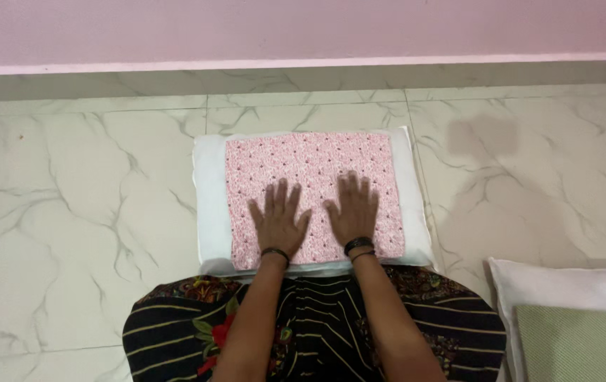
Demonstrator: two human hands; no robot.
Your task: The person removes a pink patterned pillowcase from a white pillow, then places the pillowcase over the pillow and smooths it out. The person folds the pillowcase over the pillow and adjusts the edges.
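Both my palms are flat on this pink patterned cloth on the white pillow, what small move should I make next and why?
Probably slide both hands outward to smooth it. The left hand and right hand press side by side near the near edge of the pink cloth, which lies flat on the white pillow, so its outer parts are unpressed.

Hands: left hand (279,218) and right hand (352,211) are laid flat, fingers spread, on pink patterned cloth (310,170).
Underlay: white pillow (209,198).

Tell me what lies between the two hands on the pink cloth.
Nothing but cloth: in the head view, the left hand and right hand press flat on the pink patterned cloth, with only a bare strip of it between them.
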